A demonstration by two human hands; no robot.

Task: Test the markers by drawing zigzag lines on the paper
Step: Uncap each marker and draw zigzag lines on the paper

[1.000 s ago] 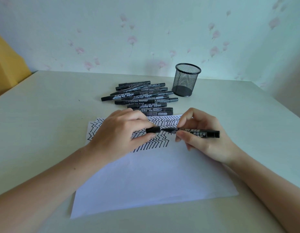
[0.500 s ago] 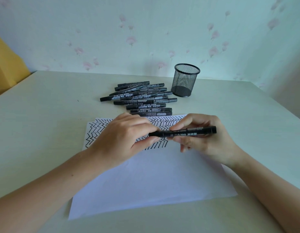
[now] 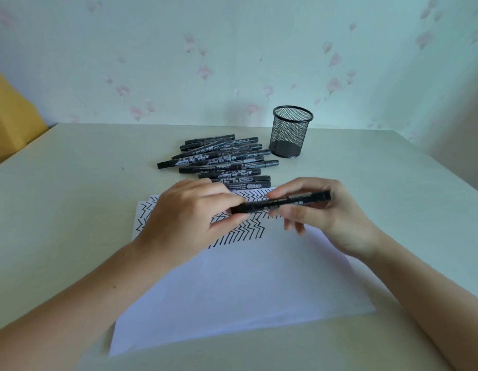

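The fingers [image 3: 233, 203] of the left hand [image 3: 187, 218] pinch the near-left end of a black marker [image 3: 282, 202], thumb below and forefinger above. The right hand [image 3: 328, 215] grips the same marker along its barrel, thumb and forefinger curled round it and the other fingers hanging loosely beneath. The marker lies nearly level between the two hands, its right end a little higher — held above the paper [image 3: 243, 285], not touching it.

The paper lies on the bench [image 3: 72, 199] under both hands, and its far part is covered with rows of black zigzag lines [image 3: 248, 228]; the near part is blank. Just beyond the paper's far edge lies a pile of black markers [image 3: 221, 162], mostly side by side. To the right of the pile, near it, stands an upright black mesh cup [image 3: 290, 132] — nothing shows above its rim.
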